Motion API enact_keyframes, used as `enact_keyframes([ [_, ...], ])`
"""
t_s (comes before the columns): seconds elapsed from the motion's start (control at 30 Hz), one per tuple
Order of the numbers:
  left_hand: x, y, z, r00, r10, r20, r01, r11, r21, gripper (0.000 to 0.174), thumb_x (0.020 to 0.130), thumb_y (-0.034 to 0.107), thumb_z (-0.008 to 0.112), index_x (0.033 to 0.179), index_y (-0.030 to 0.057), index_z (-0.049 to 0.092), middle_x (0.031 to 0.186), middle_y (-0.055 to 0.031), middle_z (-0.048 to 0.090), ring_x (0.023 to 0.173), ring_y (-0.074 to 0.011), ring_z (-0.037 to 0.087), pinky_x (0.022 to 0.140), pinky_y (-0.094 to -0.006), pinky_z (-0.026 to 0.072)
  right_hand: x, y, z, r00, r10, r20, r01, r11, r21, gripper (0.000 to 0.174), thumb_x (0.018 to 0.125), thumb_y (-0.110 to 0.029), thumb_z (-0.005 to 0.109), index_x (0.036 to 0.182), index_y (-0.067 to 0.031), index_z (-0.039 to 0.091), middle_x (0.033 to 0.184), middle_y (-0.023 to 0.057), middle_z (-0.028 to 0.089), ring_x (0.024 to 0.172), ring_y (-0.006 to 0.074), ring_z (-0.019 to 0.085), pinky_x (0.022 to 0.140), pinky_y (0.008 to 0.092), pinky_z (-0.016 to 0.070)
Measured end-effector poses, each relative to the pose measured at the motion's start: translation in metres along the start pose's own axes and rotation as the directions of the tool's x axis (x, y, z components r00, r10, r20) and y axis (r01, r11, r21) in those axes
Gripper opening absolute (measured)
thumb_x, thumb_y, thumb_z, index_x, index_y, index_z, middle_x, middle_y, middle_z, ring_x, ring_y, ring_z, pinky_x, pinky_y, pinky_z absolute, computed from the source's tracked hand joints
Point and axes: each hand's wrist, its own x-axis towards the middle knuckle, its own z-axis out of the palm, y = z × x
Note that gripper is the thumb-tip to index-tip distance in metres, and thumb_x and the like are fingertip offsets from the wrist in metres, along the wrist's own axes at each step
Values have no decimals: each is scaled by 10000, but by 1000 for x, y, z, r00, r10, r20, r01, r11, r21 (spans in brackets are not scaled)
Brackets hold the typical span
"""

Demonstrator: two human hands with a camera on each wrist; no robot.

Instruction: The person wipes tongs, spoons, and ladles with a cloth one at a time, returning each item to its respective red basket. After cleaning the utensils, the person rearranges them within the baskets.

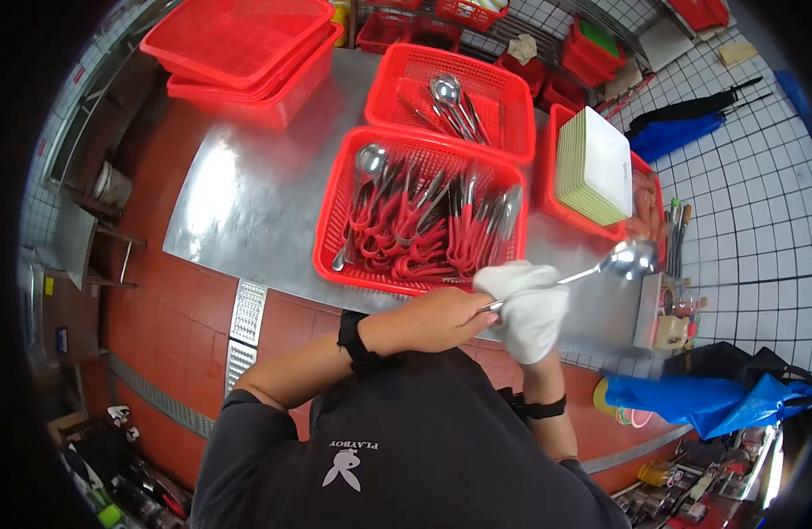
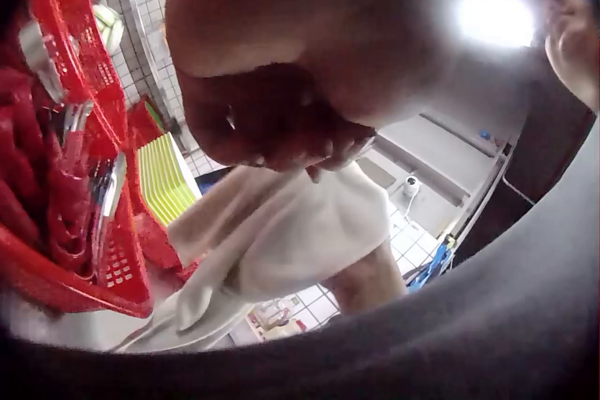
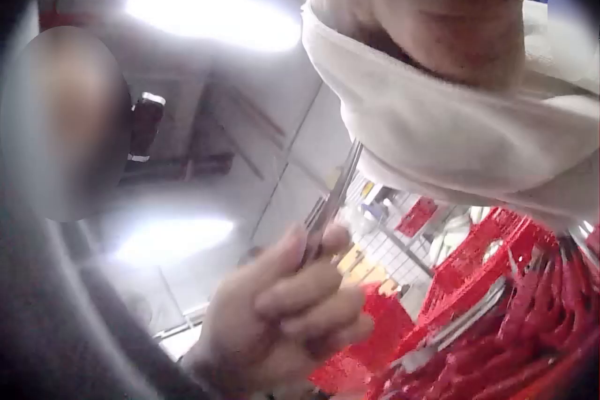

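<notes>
My left hand (image 1: 452, 319) pinches the handle end of a steel ladle (image 1: 631, 260), seen also between thumb and fingers in the right wrist view. A white cloth (image 1: 536, 322) wraps the ladle's handle, and my right hand (image 3: 450, 30) grips the handle through it, its fingers mostly hidden by the folds. The shiny bowl points right, held out over the steel table. Just beyond my hands stands a red basket (image 1: 331, 238) full of red-handled tongs (image 1: 406, 220), with another ladle (image 1: 371, 160) lying at its left side.
Behind it, a second red basket (image 1: 397, 84) holds several ladles and steel utensils. Stacked green-edged white square plates (image 1: 600, 167) sit in a red basket at right. Nested red baskets (image 1: 247, 53) stand at the far left of the steel table (image 1: 238, 203).
</notes>
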Motion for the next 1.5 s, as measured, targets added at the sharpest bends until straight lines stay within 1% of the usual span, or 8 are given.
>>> enact_keyframes([
  [0.17,-15,-14,1,989,-101,110,114,986,-118,322,1030,293,413,1033,14,574,721,-88,568,702,-229,569,676,-364,452,-13,1,8,934,167,316,-114,977,-180,287,761,-73,637,1042,-25,670,907,129,682,778,251,655,720,345,526],
  [0.2,-21,-17,-1,971,-133,199,191,931,-310,338,1037,304,407,1051,16,583,701,-41,548,681,-158,535,673,-317,440,-31,-1,8,852,444,277,-517,795,317,298,826,-60,625,1118,5,624,983,99,676,867,193,652,768,324,531],
  [0.3,-47,-44,-7,945,-219,242,317,792,-521,366,1045,316,399,1067,6,592,693,20,504,683,-80,450,677,-249,405,-77,13,0,744,653,-142,-587,741,327,219,812,-65,617,1024,-13,625,933,60,660,793,187,643,759,338,524],
  [0.37,-63,-48,-13,948,-216,232,312,768,-559,351,1034,302,426,1034,-6,594,679,13,507,647,-85,444,656,-242,387,-77,22,-18,864,502,-34,-498,863,79,307,844,0,555,1150,8,577,1102,72,637,986,125,600,871,266,499],
  [0.5,-91,-46,-18,923,-300,241,378,590,-714,328,1017,296,463,1000,-2,601,626,18,461,584,-82,397,622,-234,327,-19,-16,-22,869,487,88,-455,718,527,174,861,-41,560,1019,-33,633,876,99,673,828,154,647,825,249,502],
  [1.07,-70,-42,-30,891,-429,-146,-293,-297,-909,271,1011,371,458,942,132,564,582,128,380,638,-89,374,702,-268,355,-105,109,-36,822,502,-270,-405,848,342,202,785,-75,659,974,-12,631,888,77,659,799,178,630,729,302,521],
  [1.23,-38,-60,-27,865,-477,-158,-298,-236,-925,377,1014,463,429,959,110,549,610,105,371,647,-98,373,670,-270,355,-134,137,-34,725,603,-333,-446,779,441,225,778,-74,669,988,-2,629,922,77,655,823,185,625,736,303,520],
  [1.5,-54,-88,-25,600,-753,-270,193,464,-865,609,1011,588,301,949,46,572,662,46,373,624,-104,357,614,-264,319,-210,180,-60,515,766,-386,-626,643,441,465,955,-239,593,1357,-72,434,1262,49,551,1134,167,555,974,340,456],
])
